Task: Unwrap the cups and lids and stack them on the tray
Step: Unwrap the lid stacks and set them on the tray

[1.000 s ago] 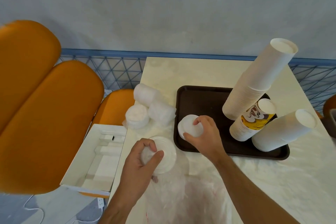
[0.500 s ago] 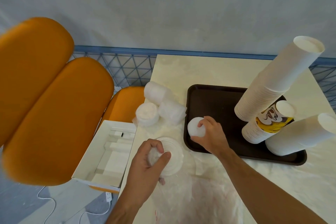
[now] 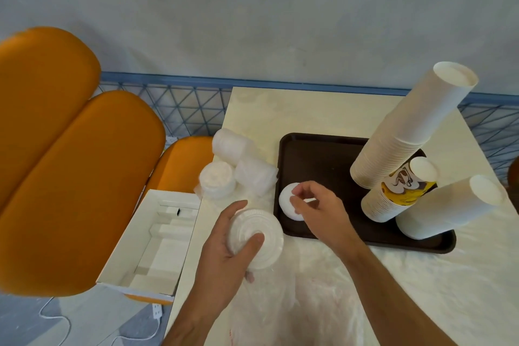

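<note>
White plastic lids in a short stack are set on the dark brown plastic tray, at its near left edge, just under the right hand, whose grip is loosely curled and holds nothing. A clear ribbed plastic lid stack is clamped in the left hand, over the pale marble counter, left of the tray. Bare tray floor lies beyond the right hand; three white paper cup stacks are crowded to its right.
</note>
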`<state>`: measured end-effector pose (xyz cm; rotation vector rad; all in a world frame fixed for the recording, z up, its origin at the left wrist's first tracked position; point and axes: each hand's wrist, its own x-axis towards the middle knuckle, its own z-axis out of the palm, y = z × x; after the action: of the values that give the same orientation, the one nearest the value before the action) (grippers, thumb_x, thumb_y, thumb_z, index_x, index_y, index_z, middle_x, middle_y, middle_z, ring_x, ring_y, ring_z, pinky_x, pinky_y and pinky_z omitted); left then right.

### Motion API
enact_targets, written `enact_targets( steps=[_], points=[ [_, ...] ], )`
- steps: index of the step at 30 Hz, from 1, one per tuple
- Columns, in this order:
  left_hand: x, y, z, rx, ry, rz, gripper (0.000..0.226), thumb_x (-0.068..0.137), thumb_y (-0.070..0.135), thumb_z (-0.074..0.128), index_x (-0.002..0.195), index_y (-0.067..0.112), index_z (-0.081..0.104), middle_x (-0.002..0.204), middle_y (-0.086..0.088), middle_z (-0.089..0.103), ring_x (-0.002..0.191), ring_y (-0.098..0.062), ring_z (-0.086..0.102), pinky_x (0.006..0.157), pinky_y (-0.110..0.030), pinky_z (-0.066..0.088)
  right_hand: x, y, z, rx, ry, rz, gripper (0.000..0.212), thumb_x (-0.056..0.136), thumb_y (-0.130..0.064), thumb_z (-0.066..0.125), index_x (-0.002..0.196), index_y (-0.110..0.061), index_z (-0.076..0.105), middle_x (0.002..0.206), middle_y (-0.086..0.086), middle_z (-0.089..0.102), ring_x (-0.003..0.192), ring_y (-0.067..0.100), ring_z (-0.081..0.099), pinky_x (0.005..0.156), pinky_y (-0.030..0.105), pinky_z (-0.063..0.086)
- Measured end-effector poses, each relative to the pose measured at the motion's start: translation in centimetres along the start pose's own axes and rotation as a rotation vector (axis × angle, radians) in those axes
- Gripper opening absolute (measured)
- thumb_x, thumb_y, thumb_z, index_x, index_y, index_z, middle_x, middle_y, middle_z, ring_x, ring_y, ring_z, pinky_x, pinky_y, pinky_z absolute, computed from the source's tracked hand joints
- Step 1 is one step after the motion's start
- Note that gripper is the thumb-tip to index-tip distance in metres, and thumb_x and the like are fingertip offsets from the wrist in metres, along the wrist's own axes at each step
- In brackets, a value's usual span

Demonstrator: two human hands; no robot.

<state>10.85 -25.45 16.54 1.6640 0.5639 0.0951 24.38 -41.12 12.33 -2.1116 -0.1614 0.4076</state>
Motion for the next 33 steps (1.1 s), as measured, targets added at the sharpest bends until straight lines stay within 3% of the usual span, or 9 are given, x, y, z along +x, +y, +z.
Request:
enact_targets(
  steps=[3,8,16,24,29,33],
  points=[
    [0.1,0.0,0.6,-0.009,-0.035,0.016,0.046,0.086,0.019,0.074,0.121,0.041,0.054,0.102,0.035,0.053,0.101,-0.008,0.056,0.053,-0.031,0.059,-3.2,-2.6,-0.8,0.095,-0.075,-0.074,0.012,0.096,-0.03,0.066,0.092,-0.04,0.065,0.088,-0.027,0.067,0.086,0.001,0.067,0.068,0.01,0.054],
    [0.2,0.3,1.7,0.037,-0.066,0.086,0.043,0.087,0.023,0.073,0.119,0.042,0.052,0.101,0.039,0.052,0.095,0.012,0.054,0.051,-0.024,0.056,-5.9,-3.5,-1.8,0.095,-0.098,-0.09,0.015,0.095,-0.024,0.068,0.099,-0.038,0.067,0.091,-0.02,0.068,0.086,0.0,0.066,0.072,0.013,0.055],
    [0.0,0.4,3.0,0.086,-0.047,0.09,0.037,0.088,0.029,0.071,0.116,0.044,0.053,0.112,0.027,0.055,0.098,-0.012,0.059,0.053,-0.023,0.057,-7.2,-3.7,-3.0,0.131,-0.061,-0.015,0.012,0.092,-0.027,0.072,0.095,-0.035,0.064,0.09,-0.017,0.066,0.085,0.0,0.066,0.074,0.01,0.053],
    [-0.1,0.9,3.6,0.126,-0.039,0.099,0.037,0.085,0.037,0.069,0.113,0.049,0.048,0.112,0.026,0.052,0.097,-0.014,0.059,0.055,-0.02,0.056,-7.8,-3.8,-3.4,0.153,-0.025,0.019,0.018,0.089,-0.026,0.075,0.097,-0.037,0.063,0.098,-0.019,0.067,0.087,0.006,0.069,0.083,0.015,0.057],
    [-0.2,0.9,3.9,0.153,-0.026,0.131,0.033,0.084,0.039,0.067,0.11,0.05,0.048,0.11,0.029,0.051,0.097,-0.011,0.058,0.054,-0.017,0.055,-8.1,-3.9,-3.4,0.123,0.045,0.013,0.023,0.086,-0.026,0.079,0.089,-0.039,0.062,0.091,-0.016,0.066,0.081,0.004,0.068,0.074,0.011,0.056],
    [-0.3,0.9,4.1,0.179,-0.014,0.14,0.031,0.086,0.038,0.067,0.108,0.05,0.049,0.109,0.033,0.05,0.098,-0.009,0.058,0.055,-0.015,0.054,-8.2,-4.0,-3.4,0.11,0.061,0.015,0.023,0.085,-0.026,0.079,0.087,-0.04,0.061,0.092,-0.016,0.067,0.082,0.004,0.069,0.076,0.012,0.056]
  ],
)
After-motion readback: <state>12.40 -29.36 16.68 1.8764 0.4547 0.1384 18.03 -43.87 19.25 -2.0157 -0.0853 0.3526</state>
